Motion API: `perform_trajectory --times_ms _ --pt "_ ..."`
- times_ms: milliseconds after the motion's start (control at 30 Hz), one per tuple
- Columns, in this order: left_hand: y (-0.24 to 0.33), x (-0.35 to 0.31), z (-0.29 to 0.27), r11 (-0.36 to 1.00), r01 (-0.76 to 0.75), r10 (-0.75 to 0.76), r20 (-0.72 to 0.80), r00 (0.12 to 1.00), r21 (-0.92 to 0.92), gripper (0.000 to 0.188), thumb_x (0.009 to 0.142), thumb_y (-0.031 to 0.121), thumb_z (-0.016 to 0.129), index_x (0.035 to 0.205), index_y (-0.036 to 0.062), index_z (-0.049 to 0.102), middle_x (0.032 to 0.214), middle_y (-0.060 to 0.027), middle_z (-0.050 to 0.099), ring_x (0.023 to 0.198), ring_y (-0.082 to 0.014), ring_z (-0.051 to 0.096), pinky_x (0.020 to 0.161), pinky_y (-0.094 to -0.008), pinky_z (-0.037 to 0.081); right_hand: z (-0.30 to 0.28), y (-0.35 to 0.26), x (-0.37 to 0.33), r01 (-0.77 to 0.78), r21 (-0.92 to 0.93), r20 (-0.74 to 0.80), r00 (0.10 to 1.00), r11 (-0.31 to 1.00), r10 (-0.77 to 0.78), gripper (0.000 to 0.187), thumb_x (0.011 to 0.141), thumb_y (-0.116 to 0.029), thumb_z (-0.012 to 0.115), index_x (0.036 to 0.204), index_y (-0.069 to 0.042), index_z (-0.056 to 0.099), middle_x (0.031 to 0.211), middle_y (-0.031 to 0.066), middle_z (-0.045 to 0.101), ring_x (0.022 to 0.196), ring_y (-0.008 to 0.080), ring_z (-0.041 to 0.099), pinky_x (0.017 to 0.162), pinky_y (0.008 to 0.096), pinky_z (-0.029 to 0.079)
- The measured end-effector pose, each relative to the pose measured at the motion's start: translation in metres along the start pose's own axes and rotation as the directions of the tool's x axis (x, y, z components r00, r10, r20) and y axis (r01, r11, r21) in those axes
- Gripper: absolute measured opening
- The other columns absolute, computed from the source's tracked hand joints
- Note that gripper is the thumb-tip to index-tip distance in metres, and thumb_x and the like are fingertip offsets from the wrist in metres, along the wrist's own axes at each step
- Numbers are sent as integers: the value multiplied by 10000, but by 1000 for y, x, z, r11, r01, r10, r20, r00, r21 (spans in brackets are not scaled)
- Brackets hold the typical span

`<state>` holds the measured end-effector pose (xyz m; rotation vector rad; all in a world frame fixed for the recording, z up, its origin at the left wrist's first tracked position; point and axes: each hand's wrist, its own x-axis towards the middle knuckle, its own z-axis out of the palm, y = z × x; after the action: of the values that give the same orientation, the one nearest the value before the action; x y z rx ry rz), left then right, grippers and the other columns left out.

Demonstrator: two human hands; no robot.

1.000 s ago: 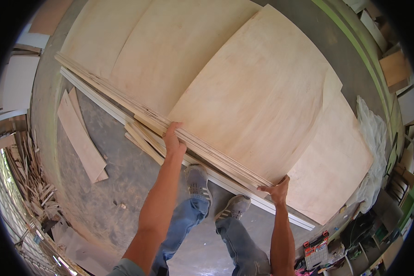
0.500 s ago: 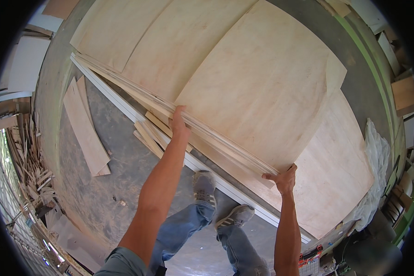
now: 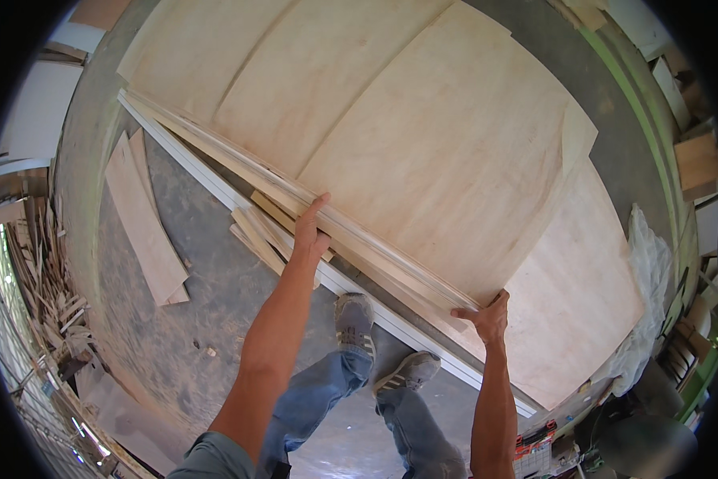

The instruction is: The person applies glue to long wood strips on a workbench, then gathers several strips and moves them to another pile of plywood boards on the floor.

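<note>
Large pale plywood sheets (image 3: pixel 439 152) lie overlapped in a wide stack before me, their near edges forming a layered band. My left hand (image 3: pixel 311 230) is at the middle of this band, fingers over the top edge and thumb lower down against the side. At the right-hand near corner of the upper sheets, my right hand (image 3: pixel 491 318) grips the edge, thumb along the front and fingers round the corner. Another pale sheet (image 3: pixel 583 271) shows beneath on the right. The undersides of the fingers are hidden.
A long white rail (image 3: pixel 391 323) runs along the floor before my shoes (image 3: pixel 355 326). Short wood strips (image 3: pixel 255 235) lie across it, and narrow plywood offcuts (image 3: pixel 147 219) rest to the left. Crumpled clear plastic (image 3: pixel 648 295) lies at right; scrap wood (image 3: pixel 43 271) is piled far left.
The upper sheets have shifted slightly and their near edges look more evenly lined up. My left hand's fingers have straightened a little over the edge; my right hand stays at the corner.
</note>
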<state>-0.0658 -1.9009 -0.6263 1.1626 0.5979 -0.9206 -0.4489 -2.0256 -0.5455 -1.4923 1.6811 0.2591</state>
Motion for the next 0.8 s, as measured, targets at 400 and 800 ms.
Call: perform_trajectory --times_ms 400,800 --pt "34 -154 36 999 -38 37 -98 994 -13 494 747 3 762 1203 -38 575 1054 -120 621 956 -292 642 843 -431 564 -89 34 -138 139 -109 -115 982 984 -151 1148 387 -465 1019 1218 91 454 1047 214 632 961 367 610 861 454 503" --pt "61 -544 -47 979 -111 39 -373 927 -173 471 699 -91 749 1135 -82 572 971 -149 621 899 -306 660 769 -475 595 -271 78 -429 129 -253 80 990 959 -112 1105 453 -493 988 1273 84 525 1194 243 643 1037 369 597 875 411 509"
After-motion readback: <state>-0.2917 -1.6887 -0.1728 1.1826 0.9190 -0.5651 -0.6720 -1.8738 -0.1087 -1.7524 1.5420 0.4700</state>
